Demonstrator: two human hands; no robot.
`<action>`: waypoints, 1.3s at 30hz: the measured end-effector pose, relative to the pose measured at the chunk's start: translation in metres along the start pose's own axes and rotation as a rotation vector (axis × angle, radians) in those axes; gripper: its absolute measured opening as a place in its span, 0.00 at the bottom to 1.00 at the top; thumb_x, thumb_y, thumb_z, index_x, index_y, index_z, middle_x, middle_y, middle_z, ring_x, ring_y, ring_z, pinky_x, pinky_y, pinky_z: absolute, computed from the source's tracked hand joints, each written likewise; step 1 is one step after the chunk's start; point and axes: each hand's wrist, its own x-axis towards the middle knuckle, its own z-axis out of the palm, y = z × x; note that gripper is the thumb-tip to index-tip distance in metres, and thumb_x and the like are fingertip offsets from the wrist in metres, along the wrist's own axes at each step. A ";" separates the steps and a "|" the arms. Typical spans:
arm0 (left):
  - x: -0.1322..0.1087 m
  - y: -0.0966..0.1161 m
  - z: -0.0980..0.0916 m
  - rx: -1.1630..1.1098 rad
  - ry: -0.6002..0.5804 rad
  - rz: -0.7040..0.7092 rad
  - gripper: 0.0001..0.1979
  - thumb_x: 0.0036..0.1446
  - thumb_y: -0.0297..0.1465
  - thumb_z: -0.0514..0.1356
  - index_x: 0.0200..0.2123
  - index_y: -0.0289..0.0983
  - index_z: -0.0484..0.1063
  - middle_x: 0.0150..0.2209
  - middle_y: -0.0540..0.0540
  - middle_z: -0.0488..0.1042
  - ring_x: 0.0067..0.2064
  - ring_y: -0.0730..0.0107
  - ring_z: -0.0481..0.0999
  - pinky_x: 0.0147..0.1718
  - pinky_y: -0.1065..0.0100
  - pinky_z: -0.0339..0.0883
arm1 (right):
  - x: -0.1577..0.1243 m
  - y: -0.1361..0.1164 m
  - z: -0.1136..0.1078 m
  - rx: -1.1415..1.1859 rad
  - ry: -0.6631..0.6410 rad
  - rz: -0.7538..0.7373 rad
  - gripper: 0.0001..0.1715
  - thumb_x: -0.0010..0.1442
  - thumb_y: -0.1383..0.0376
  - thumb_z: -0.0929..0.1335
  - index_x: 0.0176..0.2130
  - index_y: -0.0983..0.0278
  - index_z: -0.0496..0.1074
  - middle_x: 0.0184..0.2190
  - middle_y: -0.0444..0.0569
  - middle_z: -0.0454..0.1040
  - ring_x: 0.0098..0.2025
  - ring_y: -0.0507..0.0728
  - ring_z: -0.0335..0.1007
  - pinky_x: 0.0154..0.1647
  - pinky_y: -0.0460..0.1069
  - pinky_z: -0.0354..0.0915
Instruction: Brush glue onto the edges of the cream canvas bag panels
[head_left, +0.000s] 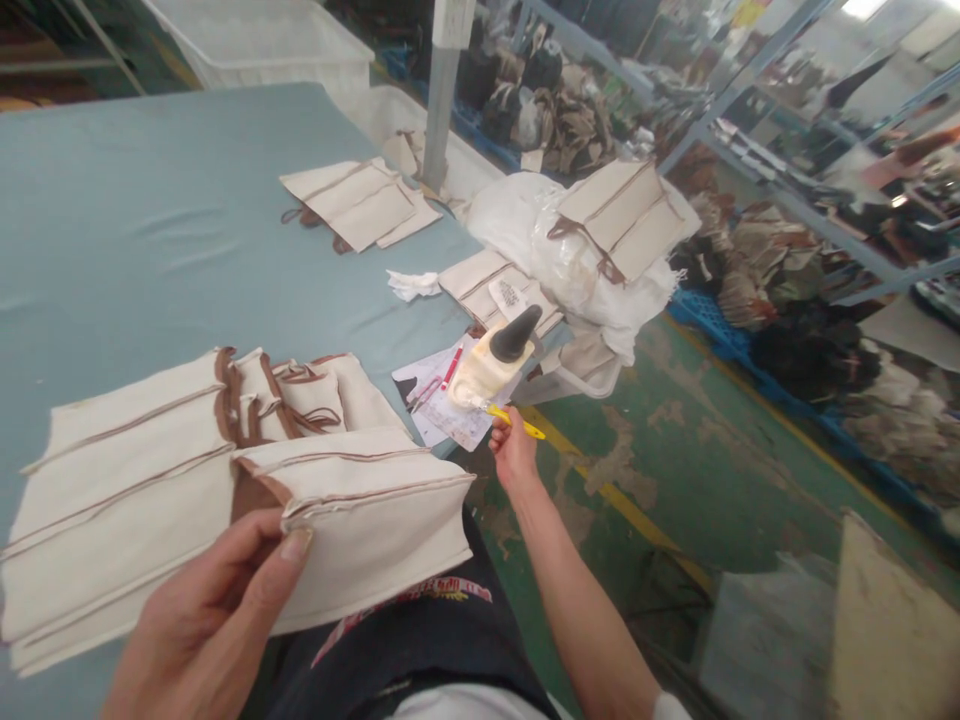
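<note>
My left hand (217, 610) pinches the edge of a cream fabric bag piece (375, 505) with brown trim, thumb on top, close to my lap. Under and beside it lie more cream pieces (127, 450) with brown seams and straps. Out at the table's right edge, my right hand (514, 445) is closed on a yellow-handled brush (525, 424). Its tip touches the lower end of a cream bottle (480, 375) with a black cone-shaped top (517, 335); whether it goes inside cannot be made out. Stained paper (476, 420) with a red pen (453, 367) lies beneath the bottle.
Further cream pieces lie on the blue-green table (150, 230) and on a white plastic sack (517, 220) at its right. A metal post (442, 100) rises by the far corner. White bins (262, 50) stand behind; heaped shelves (750, 230) line the right.
</note>
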 end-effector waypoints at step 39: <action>-0.001 -0.039 -0.056 -0.033 0.070 0.891 0.17 0.57 0.13 0.56 0.37 0.42 0.69 0.28 0.56 0.77 0.28 0.74 0.74 0.30 0.72 0.66 | -0.247 -0.116 0.027 -0.118 -0.899 -0.375 0.14 0.72 0.52 0.75 0.38 0.56 0.82 0.18 0.39 0.69 0.20 0.50 0.60 0.20 0.45 0.54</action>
